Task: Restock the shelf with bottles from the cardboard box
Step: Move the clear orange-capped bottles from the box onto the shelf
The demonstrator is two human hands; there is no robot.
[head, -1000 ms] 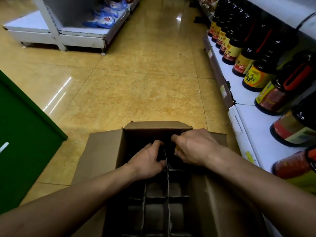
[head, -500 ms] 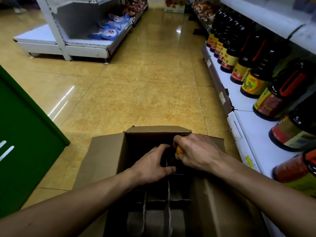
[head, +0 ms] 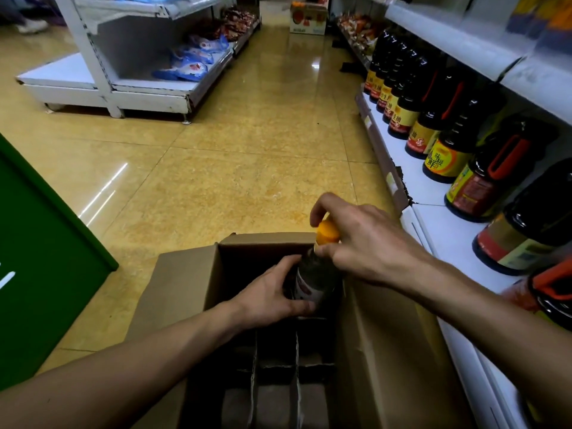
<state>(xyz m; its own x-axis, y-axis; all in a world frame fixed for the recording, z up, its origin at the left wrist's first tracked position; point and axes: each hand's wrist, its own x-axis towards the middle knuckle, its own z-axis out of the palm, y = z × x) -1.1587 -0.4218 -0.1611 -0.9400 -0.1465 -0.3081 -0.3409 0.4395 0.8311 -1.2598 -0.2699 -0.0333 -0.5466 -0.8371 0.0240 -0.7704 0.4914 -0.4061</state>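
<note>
An open cardboard box (head: 182,292) with card dividers stands on the floor in front of me. A dark bottle (head: 315,280) with an orange cap and a red-and-white label rises half out of the box's far right cell. My right hand (head: 362,243) pinches its neck just under the cap. My left hand (head: 272,295) wraps around the bottle's lower body inside the box. The cells nearer to me look empty. The white bottom shelf (head: 445,230) runs along the right, lined with dark sauce bottles (head: 483,181).
Yellow tiled floor stretches ahead. A green cabinet (head: 46,274) stands close on the left. A white shelf unit (head: 148,85) with blue packets sits at the far left. A carton (head: 308,17) stands at the aisle's far end. The box's right flap (head: 390,351) leans toward the shelf.
The bottle has come up out of the box's far cell, led by my right hand on its neck. My left hand moved from the divider onto the bottle's body.
</note>
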